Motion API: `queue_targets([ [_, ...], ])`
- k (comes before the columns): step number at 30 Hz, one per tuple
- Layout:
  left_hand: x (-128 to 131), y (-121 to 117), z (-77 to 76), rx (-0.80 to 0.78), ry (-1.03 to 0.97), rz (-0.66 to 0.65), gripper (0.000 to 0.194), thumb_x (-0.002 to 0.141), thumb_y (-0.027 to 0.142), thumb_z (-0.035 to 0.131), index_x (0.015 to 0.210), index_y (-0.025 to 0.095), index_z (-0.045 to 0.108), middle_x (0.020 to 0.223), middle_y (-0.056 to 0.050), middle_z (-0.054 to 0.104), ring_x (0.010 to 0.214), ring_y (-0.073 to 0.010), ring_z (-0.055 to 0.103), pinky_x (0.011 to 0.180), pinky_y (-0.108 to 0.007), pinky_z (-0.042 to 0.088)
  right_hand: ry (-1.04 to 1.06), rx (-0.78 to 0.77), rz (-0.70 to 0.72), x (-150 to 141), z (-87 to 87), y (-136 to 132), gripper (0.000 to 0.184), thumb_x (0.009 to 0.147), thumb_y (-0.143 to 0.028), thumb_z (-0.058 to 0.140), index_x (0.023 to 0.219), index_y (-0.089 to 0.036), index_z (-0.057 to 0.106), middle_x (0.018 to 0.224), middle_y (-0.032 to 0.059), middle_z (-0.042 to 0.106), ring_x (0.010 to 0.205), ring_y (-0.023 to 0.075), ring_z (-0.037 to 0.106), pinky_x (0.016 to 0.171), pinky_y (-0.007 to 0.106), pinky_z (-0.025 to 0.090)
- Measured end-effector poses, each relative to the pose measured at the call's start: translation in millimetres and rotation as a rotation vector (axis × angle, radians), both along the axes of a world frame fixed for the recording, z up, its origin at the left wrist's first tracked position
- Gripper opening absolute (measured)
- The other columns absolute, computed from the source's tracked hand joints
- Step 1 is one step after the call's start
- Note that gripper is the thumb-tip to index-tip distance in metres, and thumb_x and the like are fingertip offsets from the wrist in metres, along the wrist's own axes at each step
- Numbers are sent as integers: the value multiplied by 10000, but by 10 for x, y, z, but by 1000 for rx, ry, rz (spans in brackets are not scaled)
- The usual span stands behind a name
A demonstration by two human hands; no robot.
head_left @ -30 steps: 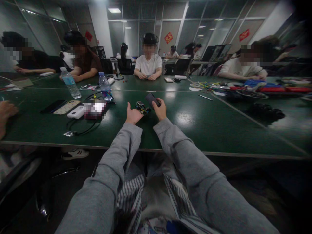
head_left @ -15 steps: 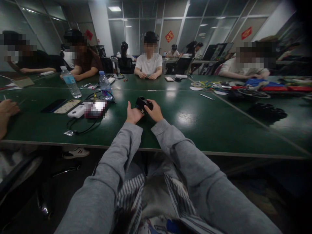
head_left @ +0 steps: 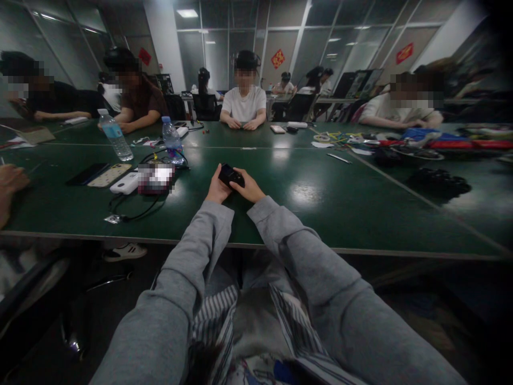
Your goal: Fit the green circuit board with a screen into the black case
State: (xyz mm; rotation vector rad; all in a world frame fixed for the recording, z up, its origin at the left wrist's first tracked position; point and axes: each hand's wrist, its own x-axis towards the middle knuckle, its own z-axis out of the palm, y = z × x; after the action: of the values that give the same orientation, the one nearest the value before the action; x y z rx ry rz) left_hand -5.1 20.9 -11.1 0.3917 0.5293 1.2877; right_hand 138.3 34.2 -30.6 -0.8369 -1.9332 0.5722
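Just above the green table, a small black box-shaped device [head_left: 230, 175] sits between my two hands. It is tilted, with a dark face turned up; its exact kind cannot be made out. My left hand [head_left: 217, 189] is closed round its left side, thumb up along the edge. From the right, my right hand [head_left: 252, 189] grips the other side, its thumb on the near edge and fingers over the far part. The underside of the device is hidden by my hands.
To the left lie phones [head_left: 109, 175], a white power bank [head_left: 125, 183] and a black cable [head_left: 146, 214]. Two water bottles [head_left: 116, 136] stand behind them. A pen [head_left: 339, 158] and tangled cords [head_left: 336, 140] lie to the right. Several people sit around the table [head_left: 352, 214].
The device has turned in my hands and come slightly lower and left. My left hand, more spread before, now wraps its side. My right hand has shifted its grip.
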Motion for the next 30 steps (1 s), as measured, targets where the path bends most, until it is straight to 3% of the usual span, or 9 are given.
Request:
queue_targets([
  [5, 20, 5, -11, 33, -11, -2, 433, 870, 500, 566, 1058, 124, 668, 845, -90, 730, 768, -197, 696, 771, -322, 552, 286, -307, -27, -28, 5, 69, 599, 708, -665, 662, 1099, -225, 551, 1092, 88, 650, 1059, 249, 599, 989, 453, 454],
  [12, 39, -64, 31, 110, 37, -58, 427, 866, 476, 575, 1077, 120, 678, 1006, -116, 738, 923, -223, 701, 850, -350, 550, 470, -615, 5, -17, 34, 69, 458, 647, -430, 781, 991, -221, 562, 970, 26, 652, 970, 192, 622, 972, 416, 474],
  [22, 38, -126, 91, 139, 87, -71, 391, 875, 450, 556, 1030, 119, 693, 1014, -120, 735, 976, -234, 688, 891, -364, 533, 540, -682, 45, 0, 121, -15, 442, 624, -338, 782, 974, -214, 543, 908, 19, 666, 881, 196, 656, 862, 419, 541],
  [30, 57, -123, 100, 160, 84, -98, 408, 893, 467, 537, 1043, 119, 689, 1044, -126, 727, 995, -232, 681, 899, -365, 527, 561, -649, 48, 7, 126, -21, 507, 541, -408, 813, 914, -220, 525, 834, -11, 647, 780, 169, 642, 778, 374, 536],
])
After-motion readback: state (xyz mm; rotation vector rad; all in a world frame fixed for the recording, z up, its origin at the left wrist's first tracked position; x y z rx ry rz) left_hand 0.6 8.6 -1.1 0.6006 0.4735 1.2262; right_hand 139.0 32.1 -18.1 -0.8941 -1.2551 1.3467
